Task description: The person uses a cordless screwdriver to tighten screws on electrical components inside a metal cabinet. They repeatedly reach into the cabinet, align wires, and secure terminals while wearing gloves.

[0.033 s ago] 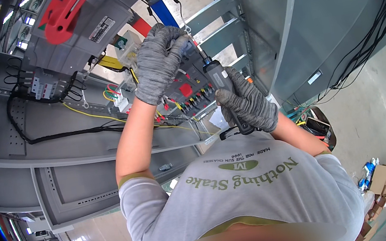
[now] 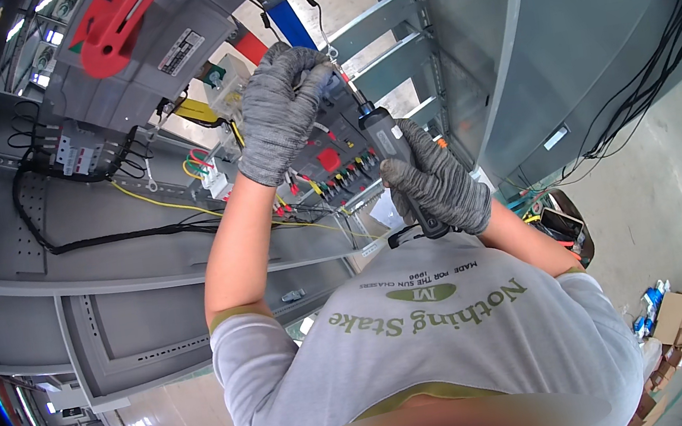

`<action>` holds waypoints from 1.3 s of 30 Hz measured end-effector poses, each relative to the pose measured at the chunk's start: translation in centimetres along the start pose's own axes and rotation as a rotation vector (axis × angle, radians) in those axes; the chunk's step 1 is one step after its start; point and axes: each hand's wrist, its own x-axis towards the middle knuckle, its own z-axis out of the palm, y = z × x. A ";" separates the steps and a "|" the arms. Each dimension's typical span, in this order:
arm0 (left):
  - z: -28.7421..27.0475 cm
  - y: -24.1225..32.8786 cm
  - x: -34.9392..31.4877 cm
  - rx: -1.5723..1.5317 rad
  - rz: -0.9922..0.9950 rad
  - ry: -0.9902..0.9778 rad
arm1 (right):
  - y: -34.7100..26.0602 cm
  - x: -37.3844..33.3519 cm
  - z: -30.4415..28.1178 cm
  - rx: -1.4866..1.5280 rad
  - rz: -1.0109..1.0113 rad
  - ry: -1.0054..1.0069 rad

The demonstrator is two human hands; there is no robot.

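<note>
Right hand (image 2: pixel 442 186), grey knit glove, wraps its grip firmly round the handle of a dark power screwdriver (image 2: pixel 388 141); the tool tilts up-left in front of the chest, inside an open metal cabinet (image 2: pixel 98 286). Left hand (image 2: pixel 279 113), same glove, raised, fingers curled in, thumb side toward the driver's tip; cannot tell whether its grip pinches anything, fingertips partly hidden. Slim shaft (image 2: pixel 352 88) ends just beside those fingers, near a small pale ring (image 2: pixel 331 52) below a thin black wire (image 2: pixel 320 20). Blue bar (image 2: pixel 293 24) right behind the left hand, yellow bar (image 2: pixel 194 111) to its left. Grey switch unit (image 2: pixel 145 88) with red handle (image 2: pixel 109 49) upper left. Below and between the hands: red block (image 2: pixel 328 159), row of coloured terminals (image 2: pixel 346 177). Black cable bundle (image 2: pixel 118 239) runs along the cabinet at left; cardboard boxes (image 2: pixel 674 316) on the floor (image 2: pixel 623 234), far right.
</note>
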 end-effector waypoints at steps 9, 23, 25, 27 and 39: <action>-0.6 -0.3 -0.2 -0.092 -0.033 0.007 | -0.7 -0.1 0.4 0.066 0.072 -0.018; -0.8 0.4 -0.1 0.382 0.132 -0.020 | 0.2 1.0 0.0 0.109 0.133 -0.073; -0.8 0.1 -0.1 0.511 0.169 -0.074 | 0.3 1.0 0.2 0.232 0.184 -0.085; -1.0 -0.6 -0.4 0.644 0.192 -0.145 | 0.5 1.2 0.5 0.345 0.223 -0.115; -1.4 -2.9 -0.3 1.047 0.197 -0.375 | 3.7 3.9 2.6 0.646 0.336 -0.214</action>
